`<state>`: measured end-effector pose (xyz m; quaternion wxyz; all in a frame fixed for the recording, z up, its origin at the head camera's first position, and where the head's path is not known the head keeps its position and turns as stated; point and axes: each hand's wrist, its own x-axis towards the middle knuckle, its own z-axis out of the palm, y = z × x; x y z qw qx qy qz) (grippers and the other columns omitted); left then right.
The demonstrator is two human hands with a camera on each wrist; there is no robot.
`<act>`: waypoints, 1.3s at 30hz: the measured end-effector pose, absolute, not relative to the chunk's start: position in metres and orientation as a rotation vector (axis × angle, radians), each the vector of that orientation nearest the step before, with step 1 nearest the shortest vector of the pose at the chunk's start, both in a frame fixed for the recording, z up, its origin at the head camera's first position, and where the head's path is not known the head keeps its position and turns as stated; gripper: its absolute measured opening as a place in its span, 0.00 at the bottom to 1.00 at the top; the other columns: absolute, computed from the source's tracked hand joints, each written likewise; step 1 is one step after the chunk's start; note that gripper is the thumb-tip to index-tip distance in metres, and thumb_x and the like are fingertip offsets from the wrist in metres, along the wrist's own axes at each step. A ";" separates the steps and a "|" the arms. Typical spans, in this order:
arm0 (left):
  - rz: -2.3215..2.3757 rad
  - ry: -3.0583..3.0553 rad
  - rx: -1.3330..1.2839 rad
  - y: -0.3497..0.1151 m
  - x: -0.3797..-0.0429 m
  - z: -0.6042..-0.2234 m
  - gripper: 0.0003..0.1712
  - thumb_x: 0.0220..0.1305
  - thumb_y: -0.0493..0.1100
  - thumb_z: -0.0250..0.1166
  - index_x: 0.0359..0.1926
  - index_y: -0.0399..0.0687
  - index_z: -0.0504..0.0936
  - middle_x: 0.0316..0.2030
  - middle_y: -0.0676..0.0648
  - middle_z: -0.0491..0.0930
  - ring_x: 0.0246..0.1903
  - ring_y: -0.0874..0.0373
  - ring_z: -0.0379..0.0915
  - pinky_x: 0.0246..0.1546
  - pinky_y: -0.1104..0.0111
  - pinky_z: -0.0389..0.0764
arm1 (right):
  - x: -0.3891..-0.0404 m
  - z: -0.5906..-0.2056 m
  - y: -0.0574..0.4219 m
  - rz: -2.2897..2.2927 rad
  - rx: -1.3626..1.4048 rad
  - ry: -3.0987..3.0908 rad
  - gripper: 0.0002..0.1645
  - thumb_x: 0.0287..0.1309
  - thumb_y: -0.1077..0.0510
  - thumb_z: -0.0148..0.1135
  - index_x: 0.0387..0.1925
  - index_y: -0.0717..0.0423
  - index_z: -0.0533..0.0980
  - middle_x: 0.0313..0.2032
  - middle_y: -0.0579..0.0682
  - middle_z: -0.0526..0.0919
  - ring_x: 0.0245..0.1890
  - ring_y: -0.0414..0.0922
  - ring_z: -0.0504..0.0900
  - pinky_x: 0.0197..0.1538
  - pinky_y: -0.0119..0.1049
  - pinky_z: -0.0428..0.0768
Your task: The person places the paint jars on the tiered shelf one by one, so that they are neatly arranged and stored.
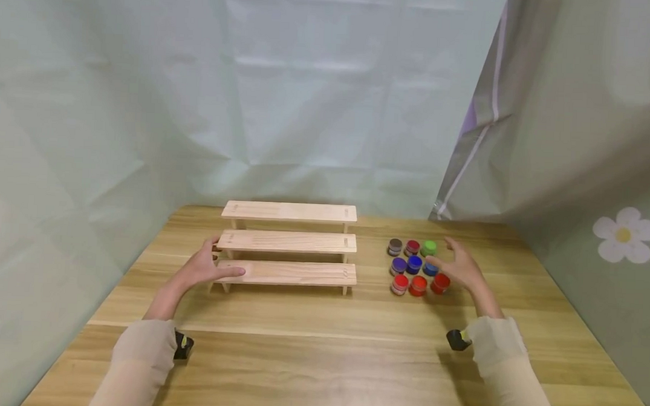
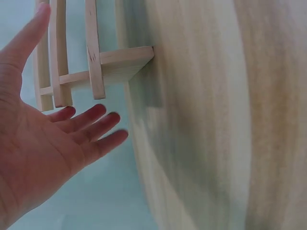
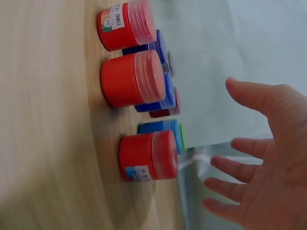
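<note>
A pale wooden three-step rack stands toward the back left of the table. My left hand is at its left end, fingers spread, the thumb reaching over the lowest step in the head view. From the left wrist, the left palm faces the ends of the rack's boards with its fingers extended. Right of the rack, small lidded paint jars sit in three rows, among them a red jar, a dark blue jar and a green jar. My right hand hovers by their right side, fingers apart, holding nothing.
The wooden table extends in front of the rack and jars. Pale cloth hangs behind it, and a flowered curtain borders the right side. A dark wrist device shows below the right hand.
</note>
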<state>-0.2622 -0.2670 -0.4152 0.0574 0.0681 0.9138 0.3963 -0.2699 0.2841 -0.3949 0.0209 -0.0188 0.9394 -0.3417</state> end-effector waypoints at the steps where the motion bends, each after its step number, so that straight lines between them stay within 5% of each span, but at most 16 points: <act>1: 1.208 2.758 0.210 -0.268 -0.262 -0.416 0.67 0.54 0.58 0.72 0.74 0.29 0.36 0.67 0.21 0.54 0.64 0.27 0.57 0.61 0.39 0.66 | -0.269 -0.396 0.285 -1.083 -0.058 2.902 0.52 0.65 0.42 0.58 0.74 0.67 0.46 0.70 0.75 0.54 0.68 0.73 0.56 0.65 0.68 0.59; 8: 1.244 2.728 0.217 -0.269 -0.259 -0.422 0.66 0.53 0.54 0.74 0.72 0.25 0.39 0.64 0.22 0.58 0.61 0.29 0.61 0.59 0.41 0.69 | -0.263 -0.404 0.289 -1.256 -0.026 2.812 0.42 0.65 0.51 0.59 0.69 0.73 0.55 0.65 0.77 0.62 0.64 0.70 0.63 0.66 0.61 0.65; 17: 1.253 2.756 0.226 -0.273 -0.258 -0.430 0.56 0.53 0.51 0.73 0.67 0.24 0.50 0.60 0.23 0.62 0.58 0.30 0.63 0.58 0.42 0.69 | -0.260 -0.417 0.298 -1.441 -0.002 2.664 0.40 0.66 0.56 0.57 0.69 0.74 0.53 0.65 0.76 0.62 0.66 0.68 0.63 0.68 0.58 0.65; 25: 1.176 2.774 0.215 -0.272 -0.257 -0.432 0.53 0.52 0.53 0.74 0.65 0.24 0.57 0.57 0.25 0.66 0.55 0.36 0.66 0.54 0.49 0.71 | -0.260 -0.428 0.304 -1.517 -0.004 2.573 0.39 0.65 0.59 0.56 0.69 0.74 0.53 0.66 0.75 0.62 0.66 0.66 0.64 0.60 0.40 0.75; 33: 1.188 2.782 0.242 -0.273 -0.259 -0.435 0.48 0.52 0.52 0.74 0.62 0.26 0.62 0.52 0.30 0.71 0.49 0.44 0.70 0.45 0.64 0.72 | -0.258 -0.435 0.305 -1.518 0.016 2.525 0.42 0.62 0.59 0.59 0.70 0.72 0.53 0.68 0.74 0.60 0.67 0.66 0.64 0.66 0.48 0.70; 39: 1.206 2.765 0.240 -0.273 -0.259 -0.436 0.47 0.53 0.52 0.73 0.63 0.26 0.63 0.53 0.28 0.72 0.48 0.44 0.71 0.42 0.67 0.73 | -0.255 -0.437 0.305 -1.487 0.042 2.548 0.39 0.62 0.59 0.60 0.68 0.72 0.56 0.67 0.73 0.62 0.63 0.62 0.66 0.53 0.30 0.71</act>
